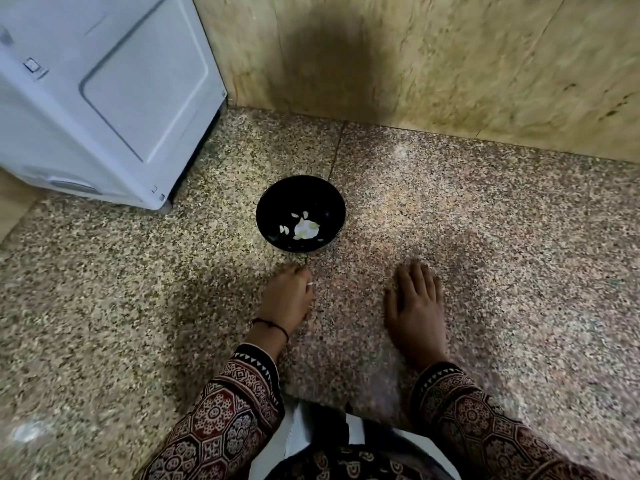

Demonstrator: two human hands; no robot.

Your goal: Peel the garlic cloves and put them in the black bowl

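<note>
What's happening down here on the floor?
A person's hands are on the floor in front of a black bowl with a few white garlic pieces in it. The right hand lies flat; the left hand has curled fingers with a small white bit at them, too small to identify. Neither touches the bowl.

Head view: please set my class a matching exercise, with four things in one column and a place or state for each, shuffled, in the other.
Column one:
1 black bowl
2 garlic pieces
3 right hand
4 white appliance

Column two:
A lies flat on the floor, fingers straight
B upper left of the view
C stands on the floor, mid view
D inside the bowl

Pairs: 1-C, 2-D, 3-A, 4-B
</note>
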